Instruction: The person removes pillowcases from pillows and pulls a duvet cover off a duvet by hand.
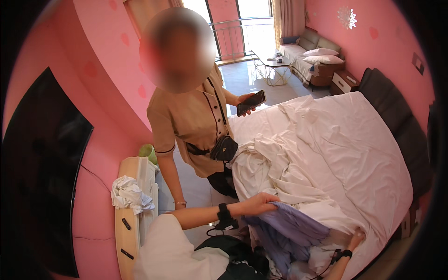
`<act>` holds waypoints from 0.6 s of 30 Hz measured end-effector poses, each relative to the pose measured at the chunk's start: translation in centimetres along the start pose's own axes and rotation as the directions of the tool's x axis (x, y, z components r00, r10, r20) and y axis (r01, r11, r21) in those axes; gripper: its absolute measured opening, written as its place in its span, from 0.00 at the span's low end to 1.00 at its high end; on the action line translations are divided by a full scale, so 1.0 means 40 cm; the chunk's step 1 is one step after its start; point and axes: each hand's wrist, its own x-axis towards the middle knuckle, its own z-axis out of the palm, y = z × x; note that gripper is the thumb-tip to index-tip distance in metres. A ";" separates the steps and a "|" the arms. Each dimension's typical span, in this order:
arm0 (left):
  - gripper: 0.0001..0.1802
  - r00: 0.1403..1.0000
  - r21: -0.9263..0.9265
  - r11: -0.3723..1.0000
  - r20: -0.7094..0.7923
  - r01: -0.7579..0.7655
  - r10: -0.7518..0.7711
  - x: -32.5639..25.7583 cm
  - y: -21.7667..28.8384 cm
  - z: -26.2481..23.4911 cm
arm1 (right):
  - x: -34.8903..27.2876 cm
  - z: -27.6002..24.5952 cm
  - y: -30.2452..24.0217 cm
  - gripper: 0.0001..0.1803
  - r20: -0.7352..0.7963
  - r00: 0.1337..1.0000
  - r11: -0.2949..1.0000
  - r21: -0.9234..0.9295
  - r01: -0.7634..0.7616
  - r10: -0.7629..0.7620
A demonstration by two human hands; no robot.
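Observation:
My left hand [259,204] grips the upper edge of a lilac ribbed cloth [291,228] at the foot of the bed. My right hand [356,239] is partly buried in the white sheets beside the same cloth; what it grasps is hidden. Both wrists wear black bands. A rumpled white sheet [280,163] lies heaped on the round white bed [364,154]. Another person in a beige top stands close at the bed's left side, holding a dark phone [251,102] in one hand.
A narrow white shelf [133,219] along the pink wall carries a crumpled white cloth [127,193] and small dark remotes. A large dark screen [42,172] hangs on the left. A sofa with pillows [310,58], a glass table [273,70] and a nightstand [344,82] stand farther back.

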 end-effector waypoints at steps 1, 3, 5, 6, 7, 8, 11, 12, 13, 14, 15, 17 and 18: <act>0.10 1.000 0.003 1.000 -0.005 -0.002 0.002 0.014 -0.021 -0.003 | -0.011 -0.024 -0.064 0.29 0.065 0.996 0.890 0.447 -0.088 0.065; 0.09 0.990 0.238 0.964 -0.044 -0.118 0.132 0.063 -0.069 0.001 | -0.054 -0.253 -0.228 0.28 0.231 0.973 0.487 0.851 -0.195 -0.014; 0.11 0.992 0.282 0.952 0.069 -0.122 0.106 0.106 -0.074 -0.009 | -0.177 -0.490 -0.339 0.28 0.295 0.936 0.232 0.940 -0.248 -0.194; 0.11 0.990 0.287 0.950 0.106 -0.122 0.095 0.128 -0.076 -0.008 | -0.213 -0.527 -0.392 0.28 0.229 0.936 0.043 0.973 -0.226 -0.269; 0.13 0.982 0.363 0.912 0.080 -0.191 0.174 0.148 -0.079 -0.006 | -0.234 -0.506 -0.433 0.30 0.180 0.932 0.034 0.983 -0.178 -0.315; 0.15 0.987 0.285 0.945 0.046 -0.162 0.156 0.160 -0.082 0.006 | -0.260 -0.606 -0.480 0.30 0.109 0.940 0.047 0.994 -0.099 -0.323; 0.09 0.995 0.070 0.996 0.079 0.048 -0.053 0.186 -0.075 -0.025 | -0.250 -0.763 -0.596 0.28 -0.070 0.914 0.045 0.994 0.096 -0.399; 0.09 0.997 0.090 0.996 0.081 -0.022 0.014 0.198 -0.061 -0.038 | -0.247 -0.772 -0.618 0.28 -0.061 0.918 0.009 0.998 0.070 -0.393; 0.10 0.992 0.001 1.000 0.125 0.006 -0.006 0.207 -0.057 -0.042 | -0.253 -0.785 -0.625 0.28 -0.016 0.920 0.002 1.000 0.019 -0.393; 0.10 0.989 -0.063 0.998 0.145 0.024 -0.014 0.224 -0.051 -0.047 | -0.252 -0.798 -0.628 0.28 0.004 0.925 -0.033 0.999 -0.018 -0.380; 0.11 0.987 -0.116 0.993 0.160 0.038 -0.019 0.231 -0.058 -0.050 | -0.260 -0.803 -0.630 0.28 0.015 0.931 -0.078 0.996 -0.046 -0.364; 0.11 0.984 -0.159 0.984 0.171 0.077 -0.049 0.234 -0.081 -0.044 | -0.275 -0.793 -0.625 0.28 0.041 0.933 -0.050 0.997 -0.063 -0.358; 0.12 0.984 -0.185 0.978 0.164 0.099 -0.068 0.237 -0.088 -0.045 | -0.279 -0.790 -0.625 0.28 0.038 0.933 -0.041 0.998 -0.057 -0.357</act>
